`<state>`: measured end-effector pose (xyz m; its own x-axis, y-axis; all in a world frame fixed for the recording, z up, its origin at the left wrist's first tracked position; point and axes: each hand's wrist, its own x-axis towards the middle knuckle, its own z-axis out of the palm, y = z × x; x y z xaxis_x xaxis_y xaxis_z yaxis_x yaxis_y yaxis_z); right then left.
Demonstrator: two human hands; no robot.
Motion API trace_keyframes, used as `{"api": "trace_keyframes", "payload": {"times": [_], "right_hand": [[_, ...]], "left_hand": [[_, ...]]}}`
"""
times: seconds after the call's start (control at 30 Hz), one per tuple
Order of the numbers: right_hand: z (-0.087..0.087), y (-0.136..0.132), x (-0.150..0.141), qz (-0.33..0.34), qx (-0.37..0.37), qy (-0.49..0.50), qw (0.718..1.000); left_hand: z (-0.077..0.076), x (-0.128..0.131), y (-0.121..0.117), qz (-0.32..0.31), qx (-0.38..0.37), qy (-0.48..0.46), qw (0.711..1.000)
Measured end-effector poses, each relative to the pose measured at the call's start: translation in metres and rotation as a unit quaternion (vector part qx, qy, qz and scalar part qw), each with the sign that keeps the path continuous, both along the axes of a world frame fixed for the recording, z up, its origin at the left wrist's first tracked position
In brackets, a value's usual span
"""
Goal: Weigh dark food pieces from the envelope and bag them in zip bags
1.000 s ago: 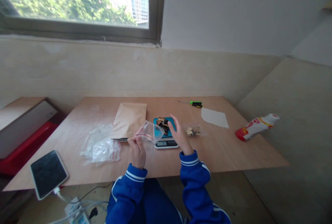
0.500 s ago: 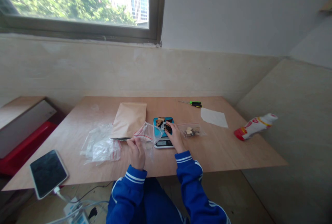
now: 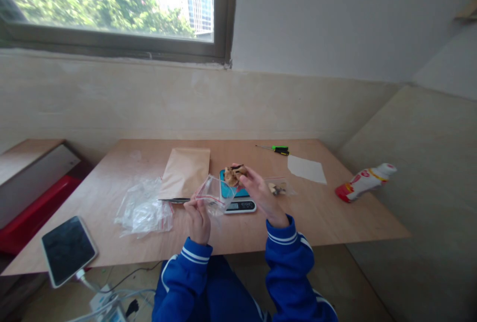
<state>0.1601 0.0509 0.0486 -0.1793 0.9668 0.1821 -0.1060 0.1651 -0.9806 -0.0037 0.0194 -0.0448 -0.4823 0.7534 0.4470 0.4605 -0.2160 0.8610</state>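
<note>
My left hand [image 3: 198, 220] is closed on the edge of a clear zip bag [image 3: 213, 194] with a red seal line, its mouth spread apart. My right hand [image 3: 261, 194] grips several brown, wrinkled dried pieces [image 3: 234, 175] that look like dried mushroom, held just above a kitchen scale [image 3: 241, 206]. The scale has a blue top and a lit display whose digits are too small to read. Some of the blue top is hidden behind the pieces and the bag.
Left of the hands lie a brown paper bag [image 3: 188, 170] and a heap of clear zip bags [image 3: 143, 210]. A filled small bag [image 3: 279, 186], white paper [image 3: 307, 169], a screwdriver [image 3: 279, 149] and a bottle [image 3: 365, 182] lie rightward. A tablet [image 3: 69, 250] overhangs the front left edge.
My right hand has lifted the dried pieces off the scale's blue top and turned them toward the bag. The left hand and zip bag have shifted slightly right.
</note>
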Motion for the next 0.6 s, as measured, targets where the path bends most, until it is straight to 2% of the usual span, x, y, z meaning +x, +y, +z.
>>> {"api": "trace_keyframes", "payload": {"times": [0.13,0.2,0.27,0.4,0.5,0.6], "right_hand": [[0.005,-0.005,-0.009,-0.002,0.047,-0.173,0.984],[0.002,-0.001,-0.01,-0.006,0.073,-0.199,0.977],[-0.006,0.009,-0.009,-0.024,0.097,-0.177,0.979],[-0.042,0.039,-0.001,-0.144,0.101,-0.15,0.973],[-0.077,0.06,0.0,-0.186,0.113,-0.275,0.936],[-0.102,0.073,-0.007,-0.162,0.13,-0.423,0.882]], "left_hand": [[0.007,0.006,0.0,-0.045,0.043,-0.026,0.998],[0.009,0.007,0.0,-0.057,0.053,-0.044,0.996],[0.008,0.006,0.0,-0.058,0.05,-0.065,0.995],[0.002,0.002,0.0,0.005,0.02,-0.111,0.994],[0.0,0.0,0.0,0.064,0.008,-0.143,0.988],[0.0,0.001,-0.001,0.088,0.011,-0.154,0.984]]}}
